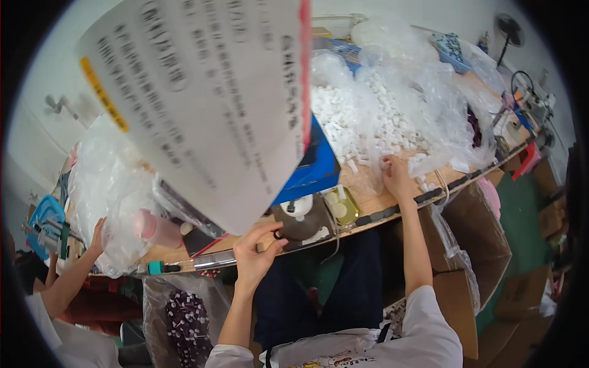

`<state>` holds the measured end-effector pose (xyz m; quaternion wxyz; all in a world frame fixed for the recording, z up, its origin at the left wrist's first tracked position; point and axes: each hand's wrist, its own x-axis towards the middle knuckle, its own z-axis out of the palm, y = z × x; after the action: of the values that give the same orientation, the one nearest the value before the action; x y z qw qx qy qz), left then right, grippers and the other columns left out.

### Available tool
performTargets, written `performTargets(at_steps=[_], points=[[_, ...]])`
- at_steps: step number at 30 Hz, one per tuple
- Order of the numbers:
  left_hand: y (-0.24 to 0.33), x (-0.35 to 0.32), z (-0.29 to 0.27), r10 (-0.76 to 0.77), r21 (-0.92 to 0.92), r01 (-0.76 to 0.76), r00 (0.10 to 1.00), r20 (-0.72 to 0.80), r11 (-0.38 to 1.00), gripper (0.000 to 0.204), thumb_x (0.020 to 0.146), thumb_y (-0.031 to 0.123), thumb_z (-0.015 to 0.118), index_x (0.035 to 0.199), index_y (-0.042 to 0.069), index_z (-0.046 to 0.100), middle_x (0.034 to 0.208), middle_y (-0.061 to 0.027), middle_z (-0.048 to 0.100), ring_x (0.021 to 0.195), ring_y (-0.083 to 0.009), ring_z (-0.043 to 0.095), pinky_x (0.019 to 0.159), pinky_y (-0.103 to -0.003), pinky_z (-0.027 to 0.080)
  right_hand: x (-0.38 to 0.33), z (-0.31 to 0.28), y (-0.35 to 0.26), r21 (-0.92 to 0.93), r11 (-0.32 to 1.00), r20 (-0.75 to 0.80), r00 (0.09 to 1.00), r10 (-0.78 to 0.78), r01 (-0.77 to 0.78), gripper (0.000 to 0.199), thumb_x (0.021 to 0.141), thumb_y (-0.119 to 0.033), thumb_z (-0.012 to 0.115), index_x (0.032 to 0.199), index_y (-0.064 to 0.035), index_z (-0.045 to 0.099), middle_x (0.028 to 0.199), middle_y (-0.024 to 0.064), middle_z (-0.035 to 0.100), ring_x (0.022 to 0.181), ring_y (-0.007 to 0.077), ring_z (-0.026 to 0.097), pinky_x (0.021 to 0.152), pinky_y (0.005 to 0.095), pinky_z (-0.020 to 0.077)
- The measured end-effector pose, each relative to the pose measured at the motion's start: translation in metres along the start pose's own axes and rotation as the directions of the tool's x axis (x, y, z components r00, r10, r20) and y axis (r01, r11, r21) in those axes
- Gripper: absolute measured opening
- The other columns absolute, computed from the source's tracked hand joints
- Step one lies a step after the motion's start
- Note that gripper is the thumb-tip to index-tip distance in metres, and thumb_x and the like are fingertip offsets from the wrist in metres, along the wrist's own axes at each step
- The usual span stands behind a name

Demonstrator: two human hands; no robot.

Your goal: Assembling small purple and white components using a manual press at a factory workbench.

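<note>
Left hand pinches a small dark rounded piece; right hand reaches the heap of small white plastic pieces.

The dark piece [278, 234] sits between thumb and fingertips of the curled left hand [260, 246], just off the front edge of the wooden worktop [373, 201]. The white pieces [392, 113], short and tube-like, spread over clear plastic sheeting [423, 58] toward the back edge, a few lying loose near the front. The right hand [396, 175] bends its fingers at the heap's near side; whether they grip a piece, I cannot tell. Black padding [383, 214] lines the front edge; a narrow strip of bare wood lies between the yellow-green tray [351, 208] and the right hand.
</note>
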<state>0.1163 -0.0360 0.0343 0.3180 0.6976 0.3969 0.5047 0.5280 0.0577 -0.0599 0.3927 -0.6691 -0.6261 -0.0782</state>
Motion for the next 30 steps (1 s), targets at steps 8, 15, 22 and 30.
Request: performTargets(at_steps=[8, 15, 22, 30], points=[[-0.040, 0.027, 0.048, -0.059, -0.010, 0.059, 0.998, 0.012, 0.998, 0.028, 0.076, 0.002, 0.081, 0.102, -0.002, 0.072, 0.098, -0.0108, 0.074, 0.091, -0.0205, 0.069, 0.082, -0.032, 0.051, 0.004, -0.011, -0.002, 0.213, 0.968, 0.061, 0.990, 0.124, -0.134, 0.025, 0.077, -0.001, 0.067, 0.102, -0.0011, 0.065, 0.088, 0.0170, 0.067, 0.081, 0.0309, 0.066, 0.072, 0.0372, 0.0519], [-0.046, 0.021, 0.049, -0.052, 0.071, 0.053, 0.999, -0.014, 0.996, 0.027, 0.075, 0.005, 0.083, 0.100, 0.000, 0.073, 0.097, -0.0139, 0.074, 0.088, -0.0237, 0.070, 0.079, -0.034, 0.052, -0.018, -0.105, -0.067, 0.045, 0.997, 0.176, 0.983, 0.050, -0.059, 0.017, 0.077, -0.006, 0.071, 0.092, -0.0002, 0.066, 0.082, 0.0157, 0.067, 0.074, 0.0287, 0.067, 0.071, 0.0338, 0.0527], [-0.038, 0.022, 0.044, -0.069, 0.115, 0.070, 0.997, -0.015, 0.991, 0.029, 0.076, 0.006, 0.083, 0.102, 0.000, 0.073, 0.096, -0.0141, 0.073, 0.088, -0.0253, 0.070, 0.077, -0.033, 0.052, -0.012, -0.157, -0.070, -0.175, 0.943, 0.315, 0.891, 0.325, -0.282, 0.036, 0.077, -0.024, 0.074, 0.105, -0.0022, 0.069, 0.097, 0.0205, 0.070, 0.095, 0.0352, 0.066, 0.083, 0.0445, 0.0522], [-0.032, 0.023, 0.045, 0.077, 0.141, -0.077, 0.997, 0.005, 0.987, 0.028, 0.072, 0.002, 0.082, 0.098, 0.002, 0.071, 0.088, -0.0106, 0.071, 0.075, -0.0236, 0.065, 0.066, -0.033, 0.049, 0.003, -0.027, 0.011, -0.362, 0.903, 0.011, 0.968, 0.251, -0.230, 0.029, 0.074, -0.023, 0.081, 0.076, -0.0009, 0.062, 0.087, 0.0169, 0.065, 0.091, 0.0354, 0.063, 0.075, 0.0469, 0.0500]])
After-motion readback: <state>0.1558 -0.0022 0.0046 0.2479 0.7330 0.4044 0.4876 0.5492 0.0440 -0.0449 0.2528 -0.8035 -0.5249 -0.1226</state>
